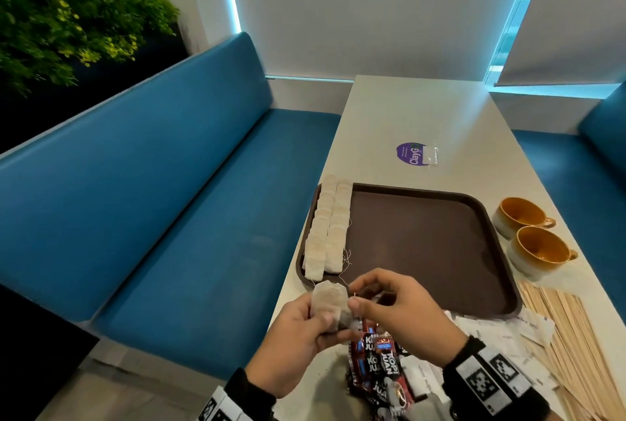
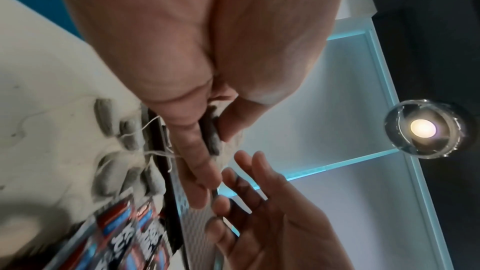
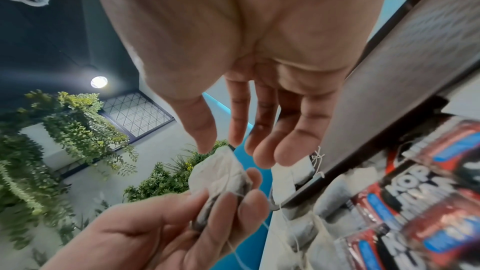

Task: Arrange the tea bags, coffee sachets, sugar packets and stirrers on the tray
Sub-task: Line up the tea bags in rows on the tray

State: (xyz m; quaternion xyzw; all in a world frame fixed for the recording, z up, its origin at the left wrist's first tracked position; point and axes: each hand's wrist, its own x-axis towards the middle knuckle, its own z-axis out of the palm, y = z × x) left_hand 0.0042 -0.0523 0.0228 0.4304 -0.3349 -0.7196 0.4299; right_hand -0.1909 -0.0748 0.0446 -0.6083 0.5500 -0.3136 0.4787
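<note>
Head view: left hand (image 1: 298,326) pinches tea bag (image 1: 330,305); right hand (image 1: 396,312) fingers loosely curled at its string, grip unclear. Advise clearing string first, then laying bag beside the tray (image 1: 440,244) rows beyond the fingertips.

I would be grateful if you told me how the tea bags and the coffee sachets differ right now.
The tea bags are pale paper pouches with thin strings; the coffee sachets are glossy red and black with printed lettering. The tea bags lie in two neat rows along the left edge of the brown tray; the coffee sachets sit in a loose heap on the table, off the tray. Both are small, flat single-serve packs.
</note>
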